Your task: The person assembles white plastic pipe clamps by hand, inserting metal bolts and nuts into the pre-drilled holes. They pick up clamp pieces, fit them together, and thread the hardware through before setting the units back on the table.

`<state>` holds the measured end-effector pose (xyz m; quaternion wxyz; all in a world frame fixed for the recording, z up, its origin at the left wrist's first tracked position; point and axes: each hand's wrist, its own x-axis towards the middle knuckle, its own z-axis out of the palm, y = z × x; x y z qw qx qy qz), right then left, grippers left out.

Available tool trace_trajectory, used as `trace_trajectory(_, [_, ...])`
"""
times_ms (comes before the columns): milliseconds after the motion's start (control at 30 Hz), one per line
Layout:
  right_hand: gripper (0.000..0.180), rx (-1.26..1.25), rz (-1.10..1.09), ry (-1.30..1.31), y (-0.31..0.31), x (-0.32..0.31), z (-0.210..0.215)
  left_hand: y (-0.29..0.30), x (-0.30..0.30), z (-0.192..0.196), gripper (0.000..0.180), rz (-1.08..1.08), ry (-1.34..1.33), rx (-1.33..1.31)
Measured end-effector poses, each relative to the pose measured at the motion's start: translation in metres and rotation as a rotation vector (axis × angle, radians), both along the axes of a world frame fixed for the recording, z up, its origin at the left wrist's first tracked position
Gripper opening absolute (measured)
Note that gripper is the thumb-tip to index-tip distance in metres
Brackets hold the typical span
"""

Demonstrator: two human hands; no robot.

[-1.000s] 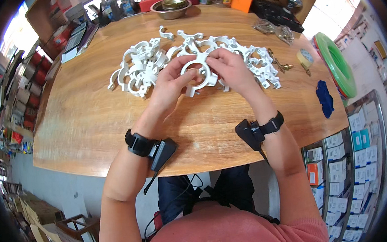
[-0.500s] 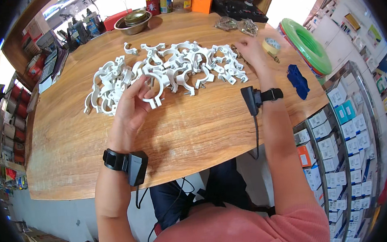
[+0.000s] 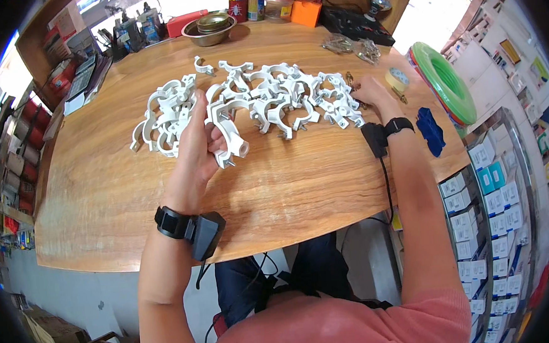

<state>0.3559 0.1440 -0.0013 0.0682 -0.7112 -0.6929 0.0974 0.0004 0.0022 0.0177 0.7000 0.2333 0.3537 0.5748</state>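
My left hand (image 3: 198, 141) is closed around a white plastic pipe clamp (image 3: 227, 133), held tilted above the table; a bolt end shows at its lower side. Behind it spreads a pile of similar white clamps (image 3: 273, 102), some with metal bolts. At the pile's right end my right hand (image 3: 375, 93) reaches down to the tabletop, its fingers bent together beside small brass-coloured pieces (image 3: 349, 77). Whatever lies between those fingertips is too small to make out. One loose clamp (image 3: 203, 66) lies behind the pile.
On the wooden table (image 3: 132, 211) are a tape roll (image 3: 397, 78), a blue cloth-like item (image 3: 430, 132), clear bags of hardware (image 3: 366, 51) and metal bowls (image 3: 210, 31). A green hose coil (image 3: 442, 81) stands at the right edge, near shelved boxes (image 3: 469, 222).
My left hand has turned the clamp, so it now shows more side-on. My right hand has come down nearer and slightly right, fingers drawn in. The whole view has shifted a little.
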Motion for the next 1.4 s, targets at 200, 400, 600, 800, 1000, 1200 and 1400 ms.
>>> trace_trajectory(200, [0.022, 0.079, -0.062, 0.158, -0.011, -0.014, 0.018, 0.0, -0.004, -0.01, 0.021, -0.115, -0.083, 0.068])
trace_trajectory(400, [0.022, 0.192, 0.287, 1.397, -0.06, -0.101, 0.074, 0.002, -0.004, -0.01, 0.031, -0.323, -0.087, 0.235])
trace_trajectory(600, [0.022, 0.074, 0.423, 1.692, -0.114, -0.192, 0.055, -0.008, -0.004, 0.001, 0.043, -0.178, -0.013, 0.314])
trace_trajectory(800, [0.024, 0.121, 0.437, 1.634, -0.123, -0.203, 0.04, -0.004, -0.002, -0.004, 0.036, -0.055, 0.042, 0.345])
trace_trajectory(1000, [0.019, 0.148, 0.463, 1.287, -0.123, -0.195, 0.034, 0.002, 0.0, -0.009, 0.023, 0.003, 0.088, 0.292])
trace_trajectory(1200, [0.015, 0.299, 0.594, 1.343, -0.121, -0.199, 0.024, 0.001, -0.002, -0.011, 0.019, -0.009, 0.025, 0.31])
trace_trajectory(1400, [0.016, 0.39, 0.589, 1.119, -0.122, -0.198, 0.023, 0.0, -0.001, -0.009, 0.017, 0.026, 0.024, 0.282])
